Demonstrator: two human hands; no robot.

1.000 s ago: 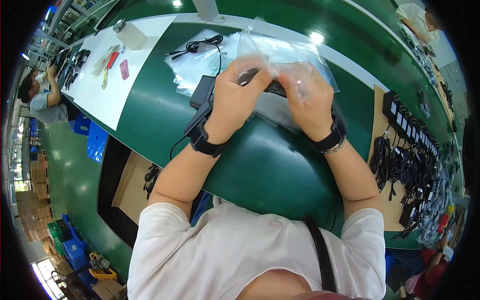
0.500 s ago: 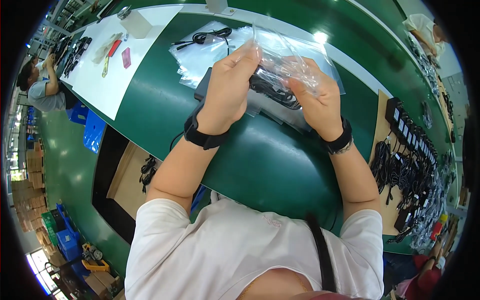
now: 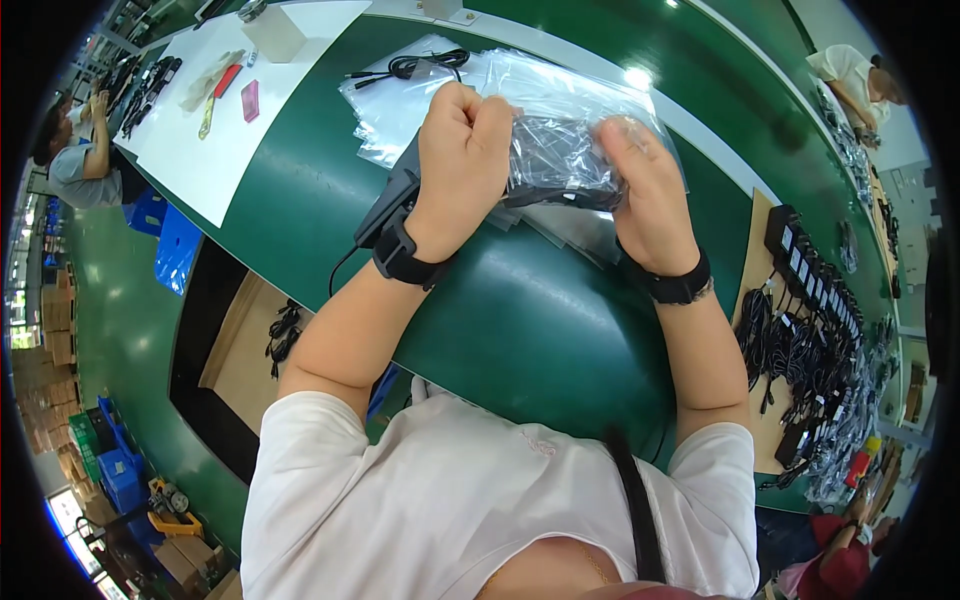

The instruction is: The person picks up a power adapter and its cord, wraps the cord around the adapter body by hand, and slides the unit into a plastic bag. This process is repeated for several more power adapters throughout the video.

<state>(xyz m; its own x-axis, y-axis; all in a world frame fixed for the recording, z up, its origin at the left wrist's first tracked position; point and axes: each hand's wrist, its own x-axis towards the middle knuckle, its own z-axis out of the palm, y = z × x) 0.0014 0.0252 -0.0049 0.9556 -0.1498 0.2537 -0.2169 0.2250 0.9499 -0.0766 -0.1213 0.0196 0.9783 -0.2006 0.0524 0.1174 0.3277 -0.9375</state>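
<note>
A clear plastic bag [image 3: 562, 150] with a black coiled cable inside is stretched between my hands above the table. My left hand [image 3: 463, 145] is closed in a pinch on the bag's left edge. At the other end, my right hand [image 3: 645, 190] grips it with the thumb in front and the other fingers mostly hidden behind. Beneath and beyond lies a stack of flat clear bags [image 3: 395, 100], with a loose black cable [image 3: 425, 65] on top. A black device [image 3: 388, 208] with a cord stands beside my left wrist, partly hidden by it.
Rows of black power adapters with cables [image 3: 815, 290] lie on cardboard at the right, next to bagged ones. A white sheet at the left bears a red-handled cutter [image 3: 227, 80] and a pink block [image 3: 250, 101]. An open box [image 3: 235, 370] sits lower left. Other people work nearby.
The bag has gone from crumpled and raised to flatter and spread over its contents. My right hand has moved slightly right, and its thumb now lies higher on the bag.
</note>
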